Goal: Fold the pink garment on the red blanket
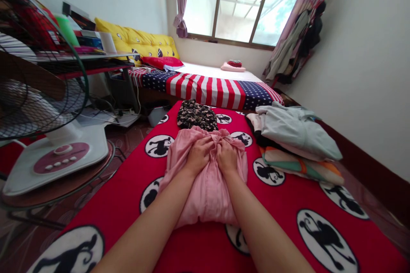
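At the far left stood a standing fan with a round wire guard (41, 72) and a white base with a pink button panel (57, 162), and behind it a cluttered desk with a metal edge (96, 56). Beyond that, a tufted yellow cushion (137, 38) lay against the wall, above a bed covered in stars-and-stripes bedding (205, 89). In front lay a red blanket printed with black figures in white ovals (112, 209).

The crumpled pink cloth garment (208, 192) lay in the middle of that blanket, gathered into a bunch. The left hand (197, 155) and right hand (226, 156) rested palm down on its upper part, close together and nearly touching. Whether the fingers had closed on the cloth or only pressed it, the view could not settle.

Just ahead, a dark floral cloth (197, 115) lay against the garment's far edge. To the right, a pale grey-green garment (296, 130) sat on a striped folded cloth (297, 168).

The gathered bunch looked likely to slacken if pressure eased, and any forward push could have rucked the floral cloth.
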The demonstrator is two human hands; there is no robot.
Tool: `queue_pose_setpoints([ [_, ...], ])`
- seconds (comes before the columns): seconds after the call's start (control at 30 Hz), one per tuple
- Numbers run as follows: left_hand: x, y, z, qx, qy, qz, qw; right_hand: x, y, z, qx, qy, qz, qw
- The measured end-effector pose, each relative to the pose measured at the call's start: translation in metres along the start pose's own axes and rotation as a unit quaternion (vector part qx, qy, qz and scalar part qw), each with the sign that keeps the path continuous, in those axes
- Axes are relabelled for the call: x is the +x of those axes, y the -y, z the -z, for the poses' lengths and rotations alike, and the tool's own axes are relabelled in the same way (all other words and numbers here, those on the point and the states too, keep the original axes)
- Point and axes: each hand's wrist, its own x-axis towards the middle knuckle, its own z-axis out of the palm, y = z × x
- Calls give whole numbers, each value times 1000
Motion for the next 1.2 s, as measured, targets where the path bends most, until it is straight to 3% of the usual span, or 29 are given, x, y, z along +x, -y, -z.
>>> queue_pose_setpoints([
  [0.17,-2,1,-6,93,50,-11,994,1,-2,3,61,-1,-47,997],
  [0.4,-3,-8,-1,108,92,20,990,1,1,7,106,-16,-95,990],
  [0.53,-2,-10,1,54,42,-13,998,2,-3,6,122,-32,-116,985],
  [0.73,-3,-16,4,19,-30,9,999,3,-8,1,149,-65,-137,977],
  [0.83,-3,-20,6,10,-28,29,999,2,-9,1,174,-76,-138,972],
  [1.07,-2,-13,2,6,-18,145,989,1,-14,0,248,-79,-125,957],
  [1.2,-2,-8,-1,-21,7,156,988,1,-16,-3,296,-75,-110,946],
])
